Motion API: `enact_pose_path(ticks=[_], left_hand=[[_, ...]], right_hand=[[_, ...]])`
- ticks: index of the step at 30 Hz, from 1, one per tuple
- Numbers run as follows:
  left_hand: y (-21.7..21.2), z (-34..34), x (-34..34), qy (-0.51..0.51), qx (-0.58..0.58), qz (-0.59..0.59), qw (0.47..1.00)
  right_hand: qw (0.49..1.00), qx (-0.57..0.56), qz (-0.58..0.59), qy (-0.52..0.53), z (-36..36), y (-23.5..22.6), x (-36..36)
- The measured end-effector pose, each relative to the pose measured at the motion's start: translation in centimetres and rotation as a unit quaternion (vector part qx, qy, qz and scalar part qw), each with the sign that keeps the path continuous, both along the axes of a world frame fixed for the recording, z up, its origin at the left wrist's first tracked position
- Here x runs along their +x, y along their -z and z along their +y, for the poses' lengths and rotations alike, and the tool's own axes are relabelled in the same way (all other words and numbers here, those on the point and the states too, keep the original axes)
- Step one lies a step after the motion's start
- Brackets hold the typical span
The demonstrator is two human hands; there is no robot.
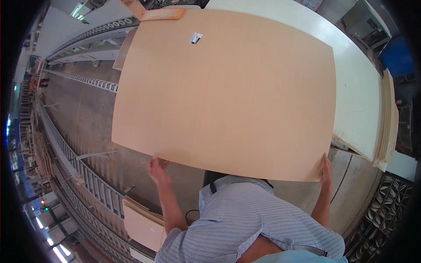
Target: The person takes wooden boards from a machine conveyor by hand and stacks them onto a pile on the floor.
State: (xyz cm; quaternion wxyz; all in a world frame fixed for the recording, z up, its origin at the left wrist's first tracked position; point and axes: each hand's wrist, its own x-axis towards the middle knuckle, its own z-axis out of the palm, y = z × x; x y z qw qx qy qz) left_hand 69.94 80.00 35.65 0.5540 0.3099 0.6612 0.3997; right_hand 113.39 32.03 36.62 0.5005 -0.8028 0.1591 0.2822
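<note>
A large flat tan wood panel [228, 96] stretches out in front of me, with a small printed label [195, 38] near its far left corner. At the panel's near edge, left of my body, my left hand [158, 170] has its fingers bent against the edge, partly hidden by the board. My right hand [326, 172] grips the right edge close to the near corner, fingers along the side. Whatever lies under the panel is hidden.
A white curved tabletop [357, 92] extends beyond the panel to the right, with stacked boards [387, 118] at its end. Roller conveyor rails [98, 186] run along the left. More panels [142, 223] lie at lower left. An orange part [163, 14] touches the far left corner.
</note>
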Motion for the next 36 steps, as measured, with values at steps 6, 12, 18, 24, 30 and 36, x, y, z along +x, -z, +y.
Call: enact_pose_path(ticks=[6, 12, 18, 24, 30, 36], left_hand=[[-0.1, 14.6, -9.2, 0.016, 0.262, 0.514, 0.817], [-2.4, 28.8, -6.3, 0.157, 0.230, 0.571, 0.772], [-1.6, 31.0, -2.2, 0.275, 0.133, 0.419, 0.855], [-1.3, 30.9, -1.8, 0.285, 0.139, 0.375, 0.871], [-1.9, 30.8, -1.5, 0.270, 0.112, 0.442, 0.848], [-2.3, 29.7, -1.2, 0.280, 0.146, 0.399, 0.861]], right_hand=[[0.988, -0.141, -0.065, -0.026, 4.1, -0.2, 4.0], [0.962, -0.248, -0.118, -0.001, 7.5, 1.5, 7.4], [0.948, -0.270, -0.167, 0.017, 8.2, 1.9, 7.2], [0.941, -0.272, -0.188, 0.070, 8.4, 2.4, 7.4], [0.934, -0.271, -0.224, 0.063, 9.9, 1.5, 6.5], [0.933, -0.269, -0.240, 0.021, 10.2, 0.9, 6.0]])
